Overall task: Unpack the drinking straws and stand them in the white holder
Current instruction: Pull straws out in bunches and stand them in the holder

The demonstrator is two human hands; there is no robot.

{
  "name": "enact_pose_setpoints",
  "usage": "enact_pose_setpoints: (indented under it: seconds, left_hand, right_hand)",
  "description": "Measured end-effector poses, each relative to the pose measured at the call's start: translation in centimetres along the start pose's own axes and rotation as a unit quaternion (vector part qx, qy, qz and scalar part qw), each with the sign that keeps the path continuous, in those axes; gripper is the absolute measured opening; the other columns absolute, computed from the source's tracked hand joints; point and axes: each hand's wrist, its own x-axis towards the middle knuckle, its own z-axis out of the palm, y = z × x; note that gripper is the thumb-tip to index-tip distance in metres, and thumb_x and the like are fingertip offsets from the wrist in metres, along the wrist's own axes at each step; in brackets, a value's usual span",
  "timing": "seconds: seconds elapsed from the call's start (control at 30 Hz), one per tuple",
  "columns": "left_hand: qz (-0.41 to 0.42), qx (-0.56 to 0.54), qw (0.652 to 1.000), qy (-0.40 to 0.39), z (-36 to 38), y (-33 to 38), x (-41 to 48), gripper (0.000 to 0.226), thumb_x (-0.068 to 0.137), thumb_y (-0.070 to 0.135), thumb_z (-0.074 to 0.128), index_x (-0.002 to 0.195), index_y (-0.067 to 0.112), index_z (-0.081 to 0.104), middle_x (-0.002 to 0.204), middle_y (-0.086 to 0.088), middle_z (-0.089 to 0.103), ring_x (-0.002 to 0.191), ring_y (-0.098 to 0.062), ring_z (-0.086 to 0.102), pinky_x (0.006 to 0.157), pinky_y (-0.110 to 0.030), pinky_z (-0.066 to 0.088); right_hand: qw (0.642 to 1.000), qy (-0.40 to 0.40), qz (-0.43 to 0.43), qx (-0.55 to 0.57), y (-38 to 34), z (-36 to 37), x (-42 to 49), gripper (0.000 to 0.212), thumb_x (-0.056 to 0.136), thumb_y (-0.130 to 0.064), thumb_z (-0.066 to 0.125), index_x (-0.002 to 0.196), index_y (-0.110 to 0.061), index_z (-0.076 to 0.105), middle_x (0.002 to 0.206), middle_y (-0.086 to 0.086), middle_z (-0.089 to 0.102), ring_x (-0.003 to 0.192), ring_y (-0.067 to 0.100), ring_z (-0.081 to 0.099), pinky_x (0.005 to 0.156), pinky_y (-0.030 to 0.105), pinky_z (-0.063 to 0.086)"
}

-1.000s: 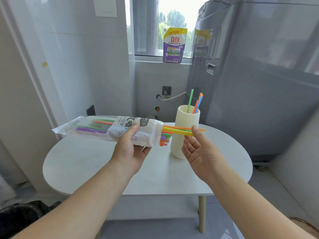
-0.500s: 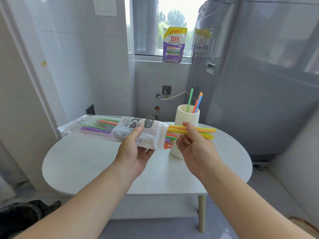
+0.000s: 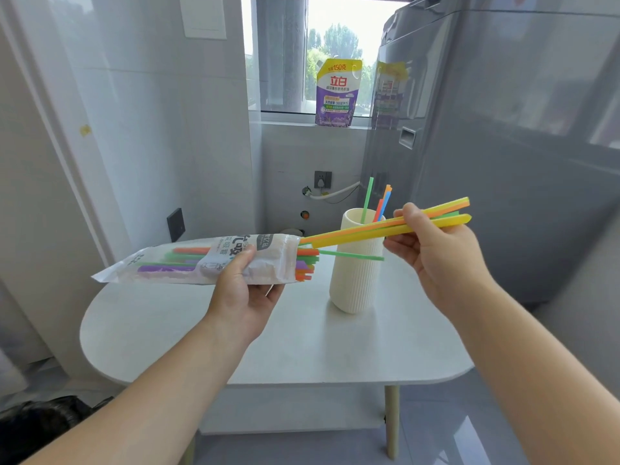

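Observation:
My left hand (image 3: 245, 290) grips a clear plastic straw packet (image 3: 188, 261) held level above the table, its open end facing right with coloured straw tips sticking out. My right hand (image 3: 432, 250) pinches a small bundle of yellow, orange and green straws (image 3: 362, 231), drawn almost fully out of the packet and crossing in front of the white ribbed holder (image 3: 355, 283). One green straw (image 3: 349, 255) hangs lower, slanting below the bundle. The holder stands upright on the table with several straws (image 3: 377, 204) standing in it.
The white oval table (image 3: 302, 347) carries only the holder. A grey appliance (image 3: 503, 146) rises close behind on the right. A purple detergent pouch (image 3: 337, 92) sits on the window sill. The wall on the left has sockets and a hose.
My right hand has pulled the straw bundle further right and up, nearly free of the packet. The packet in my left hand has stayed roughly in place.

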Motion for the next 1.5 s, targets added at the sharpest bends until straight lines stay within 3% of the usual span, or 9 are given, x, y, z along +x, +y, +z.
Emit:
enact_pose_setpoints:
  seconds: [0.23, 0.4, 0.67, 0.97, 1.1, 1.3, 1.5]
  left_hand:
    - [0.005, 0.011, 1.0, 0.026, -0.5, 0.0, 0.4, 0.047, 0.095, 0.022, 0.067, 0.141, 0.019, 0.057, 0.12, -0.007, 0.076, 0.099, -0.022, 0.076, 0.06, -0.033, 0.063]
    - [0.001, 0.001, 1.0, 0.031, -0.4, -0.4, 0.6, 0.046, 0.094, 0.021, 0.068, 0.139, 0.02, 0.057, 0.106, -0.007, 0.079, 0.087, -0.02, 0.079, 0.057, -0.033, 0.062]
    - [0.006, -0.002, 0.999, 0.031, -0.7, -0.4, 0.9, 0.042, 0.094, 0.02, 0.068, 0.135, 0.022, 0.059, 0.095, -0.004, 0.08, 0.087, -0.02, 0.078, 0.063, -0.035, 0.065]
    - [0.004, 0.0, 0.999, 0.032, -0.7, -0.6, 0.6, 0.046, 0.093, 0.02, 0.069, 0.138, 0.023, 0.056, 0.109, -0.006, 0.078, 0.09, -0.021, 0.079, 0.06, -0.034, 0.063]
    - [0.004, 0.005, 1.0, 0.024, -0.6, -0.7, 0.6, 0.043, 0.093, 0.019, 0.07, 0.134, 0.024, 0.057, 0.095, -0.004, 0.082, 0.09, -0.021, 0.079, 0.064, -0.036, 0.065]
    - [0.0, 0.013, 1.0, 0.025, -0.6, -1.0, 0.4, 0.05, 0.091, 0.019, 0.071, 0.138, 0.023, 0.056, 0.111, -0.007, 0.078, 0.087, -0.021, 0.079, 0.062, -0.036, 0.064]
    - [-0.003, 0.014, 0.999, 0.028, -0.8, -1.1, 0.6, 0.049, 0.092, 0.018, 0.071, 0.138, 0.025, 0.056, 0.115, -0.006, 0.077, 0.088, -0.021, 0.079, 0.062, -0.036, 0.064]
  right_hand:
    - [0.996, 0.041, -0.04, -0.061, -2.5, -1.8, 1.1, 0.019, 0.094, -0.022, 0.068, 0.082, -0.009, 0.074, 0.068, -0.002, 0.076, 0.064, 0.015, 0.074, 0.064, 0.027, 0.061]
    - [0.996, 0.047, -0.03, -0.066, -1.9, -2.1, 1.0, 0.019, 0.095, -0.023, 0.067, 0.081, -0.011, 0.073, 0.065, -0.003, 0.074, 0.064, 0.015, 0.073, 0.064, 0.028, 0.061]
    - [0.992, 0.096, -0.072, -0.048, -3.7, -3.4, 1.0, 0.017, 0.094, -0.025, 0.069, 0.082, -0.013, 0.072, 0.066, -0.006, 0.075, 0.062, 0.013, 0.074, 0.061, 0.025, 0.06]
    - [0.954, 0.153, -0.22, -0.136, -5.0, -2.6, -0.4, 0.014, 0.093, -0.031, 0.067, 0.08, -0.028, 0.07, 0.061, -0.018, 0.072, 0.06, 0.009, 0.073, 0.057, 0.022, 0.06]
    - [0.937, 0.151, -0.252, -0.188, -5.1, -2.2, -0.5, 0.017, 0.093, -0.035, 0.066, 0.076, -0.032, 0.069, 0.06, -0.021, 0.07, 0.059, 0.007, 0.073, 0.059, 0.028, 0.063]
    - [0.927, 0.145, -0.245, -0.243, -5.0, -1.3, 1.1, 0.02, 0.091, -0.039, 0.065, 0.074, -0.029, 0.069, 0.056, -0.009, 0.069, 0.055, 0.01, 0.072, 0.067, 0.039, 0.064]
    - [0.904, 0.088, -0.226, -0.353, -5.2, 0.6, 4.1, 0.031, 0.094, -0.037, 0.064, 0.068, -0.021, 0.065, 0.064, 0.001, 0.07, 0.053, 0.016, 0.072, 0.058, 0.03, 0.059]
